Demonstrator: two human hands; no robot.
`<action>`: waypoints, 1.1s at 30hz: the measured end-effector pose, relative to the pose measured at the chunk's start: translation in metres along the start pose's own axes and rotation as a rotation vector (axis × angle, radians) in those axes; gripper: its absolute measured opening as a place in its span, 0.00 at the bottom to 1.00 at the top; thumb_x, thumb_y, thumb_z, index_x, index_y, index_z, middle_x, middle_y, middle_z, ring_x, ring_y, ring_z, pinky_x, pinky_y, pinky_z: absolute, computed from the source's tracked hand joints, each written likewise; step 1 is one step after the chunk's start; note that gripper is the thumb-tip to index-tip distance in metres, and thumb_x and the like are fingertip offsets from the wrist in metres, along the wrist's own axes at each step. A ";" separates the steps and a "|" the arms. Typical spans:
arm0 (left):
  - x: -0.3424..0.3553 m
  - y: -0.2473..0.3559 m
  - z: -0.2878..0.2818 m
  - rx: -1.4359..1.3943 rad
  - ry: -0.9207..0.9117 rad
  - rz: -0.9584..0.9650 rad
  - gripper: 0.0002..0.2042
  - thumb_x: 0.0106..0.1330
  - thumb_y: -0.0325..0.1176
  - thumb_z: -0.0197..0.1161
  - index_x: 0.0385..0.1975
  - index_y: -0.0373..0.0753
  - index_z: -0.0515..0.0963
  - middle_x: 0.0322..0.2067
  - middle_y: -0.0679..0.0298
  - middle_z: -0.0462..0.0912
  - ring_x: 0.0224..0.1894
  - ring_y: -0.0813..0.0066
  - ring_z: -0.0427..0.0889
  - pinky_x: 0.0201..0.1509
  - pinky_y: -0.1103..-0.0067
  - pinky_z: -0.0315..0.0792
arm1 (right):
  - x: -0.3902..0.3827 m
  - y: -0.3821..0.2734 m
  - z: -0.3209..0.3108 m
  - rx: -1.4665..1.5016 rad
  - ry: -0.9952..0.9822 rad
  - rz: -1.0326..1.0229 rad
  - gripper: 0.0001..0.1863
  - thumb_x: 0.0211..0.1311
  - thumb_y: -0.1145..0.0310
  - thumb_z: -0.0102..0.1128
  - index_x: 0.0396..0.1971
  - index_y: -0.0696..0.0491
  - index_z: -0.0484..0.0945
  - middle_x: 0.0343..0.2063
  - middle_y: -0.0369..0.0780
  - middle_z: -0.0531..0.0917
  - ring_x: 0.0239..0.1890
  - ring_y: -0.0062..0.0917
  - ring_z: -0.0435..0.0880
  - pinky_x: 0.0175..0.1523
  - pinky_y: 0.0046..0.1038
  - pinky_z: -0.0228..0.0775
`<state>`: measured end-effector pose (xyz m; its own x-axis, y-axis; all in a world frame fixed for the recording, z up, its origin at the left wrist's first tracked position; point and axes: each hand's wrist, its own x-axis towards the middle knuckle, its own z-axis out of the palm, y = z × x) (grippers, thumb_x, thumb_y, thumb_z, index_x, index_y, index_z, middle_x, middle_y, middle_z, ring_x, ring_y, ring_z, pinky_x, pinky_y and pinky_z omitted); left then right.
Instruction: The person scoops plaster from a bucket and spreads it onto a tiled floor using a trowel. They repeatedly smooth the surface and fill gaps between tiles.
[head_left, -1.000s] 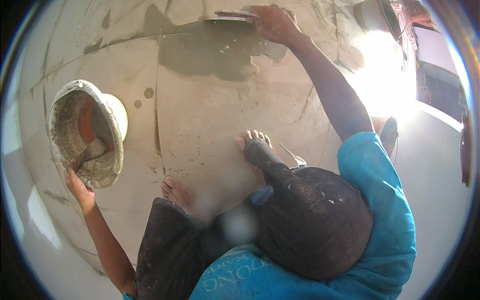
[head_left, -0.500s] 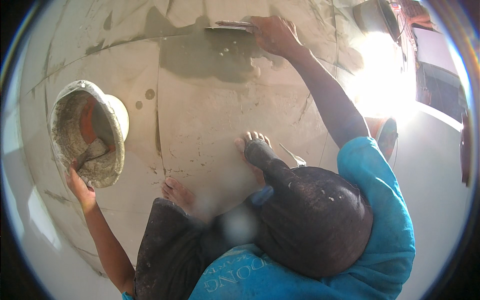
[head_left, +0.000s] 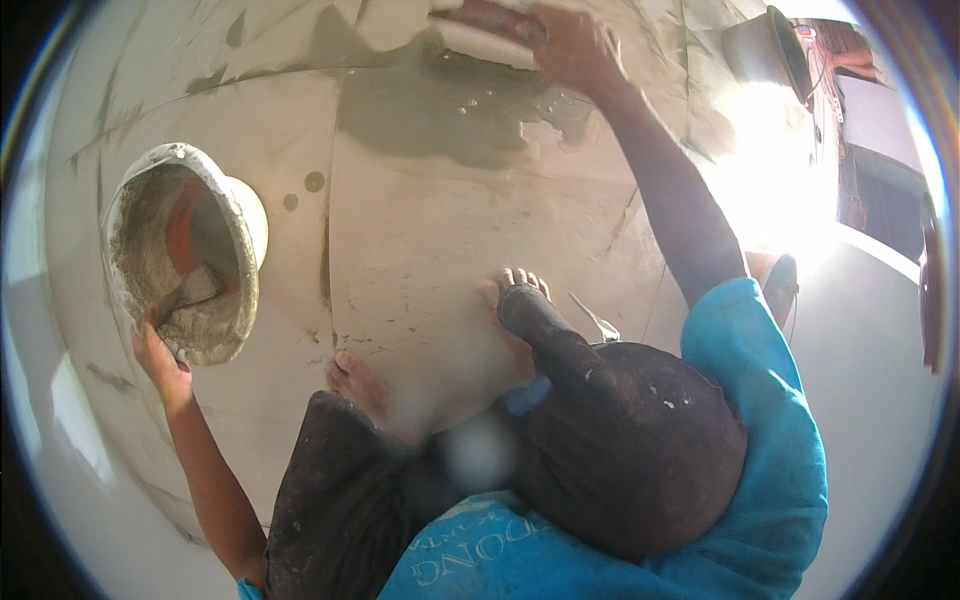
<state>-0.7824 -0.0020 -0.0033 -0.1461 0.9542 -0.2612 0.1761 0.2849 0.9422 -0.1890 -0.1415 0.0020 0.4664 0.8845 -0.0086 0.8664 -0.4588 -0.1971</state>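
My right hand (head_left: 580, 50), at the far side of the floor, is closed round a flat plastering trowel (head_left: 488, 20) with a long reddish-brown back. Below the trowel a wet grey patch of mortar (head_left: 440, 125) spreads over the tiles. At the left, my left hand (head_left: 163, 365) is closed on the near rim of a mortar-crusted basin (head_left: 243, 300), which leans toward me. Inside the basin a scraper-like tool (head_left: 200, 285) lies close to my fingers; whether they also touch its handle is hidden.
Large beige floor tiles (head_left: 430, 235) carry grey smears along their joints. A dark bucket (head_left: 765, 50) stands at the far right in glaring sunlight, and another bucket (head_left: 775, 280) sits beside my right arm. My bare feet (head_left: 515, 285) are on the tiles.
My right hand has moved slightly away and to the right with the trowel, whose back now tilts more into view. The left hand stays at the basin's rim.
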 end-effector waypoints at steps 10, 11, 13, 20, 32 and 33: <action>-0.014 0.006 0.009 0.040 0.004 0.023 0.23 0.61 0.33 0.61 0.53 0.27 0.65 0.49 0.52 0.73 0.50 0.64 0.75 0.54 0.72 0.70 | 0.167 -0.052 0.038 -0.081 0.203 -0.193 0.17 0.56 0.66 0.48 0.44 0.51 0.79 0.45 0.44 0.81 0.49 0.40 0.80 0.52 0.42 0.71; -0.016 0.008 0.013 0.041 0.009 0.023 0.24 0.61 0.33 0.60 0.54 0.27 0.65 0.49 0.52 0.73 0.50 0.64 0.75 0.54 0.72 0.70 | 0.177 -0.067 0.042 -0.112 0.148 -0.228 0.18 0.57 0.65 0.49 0.46 0.50 0.78 0.46 0.44 0.81 0.50 0.39 0.79 0.52 0.43 0.71; -0.020 0.012 0.026 0.040 0.008 0.016 0.25 0.62 0.34 0.59 0.55 0.27 0.64 0.49 0.52 0.73 0.51 0.64 0.75 0.54 0.72 0.70 | 0.196 -0.080 0.060 -0.140 0.134 -0.375 0.18 0.57 0.63 0.49 0.47 0.48 0.78 0.46 0.44 0.81 0.50 0.39 0.79 0.52 0.43 0.71; -0.021 0.016 0.026 0.071 0.013 0.010 0.28 0.63 0.34 0.59 0.58 0.24 0.60 0.50 0.52 0.73 0.53 0.64 0.74 0.57 0.72 0.68 | 0.135 -0.138 0.040 -0.109 -0.076 -0.540 0.13 0.57 0.60 0.52 0.40 0.45 0.79 0.37 0.43 0.83 0.41 0.40 0.82 0.43 0.44 0.74; -0.018 0.017 0.023 0.113 0.027 0.028 0.28 0.63 0.34 0.59 0.57 0.23 0.59 0.49 0.51 0.74 0.52 0.66 0.75 0.55 0.75 0.69 | 0.044 -0.144 0.028 -0.075 -0.131 -0.494 0.13 0.52 0.65 0.53 0.38 0.45 0.79 0.31 0.43 0.84 0.36 0.40 0.84 0.40 0.43 0.75; -0.018 0.017 0.022 0.114 0.025 0.036 0.28 0.63 0.34 0.59 0.57 0.23 0.59 0.49 0.51 0.74 0.51 0.66 0.75 0.55 0.75 0.69 | 0.041 -0.146 0.029 -0.070 -0.140 -0.479 0.13 0.52 0.66 0.53 0.39 0.45 0.79 0.31 0.43 0.84 0.37 0.39 0.84 0.40 0.43 0.75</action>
<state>-0.7555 -0.0122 0.0127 -0.1614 0.9619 -0.2208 0.2907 0.2601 0.9208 -0.3011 -0.0361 0.0023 -0.0111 0.9978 -0.0656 0.9894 0.0015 -0.1451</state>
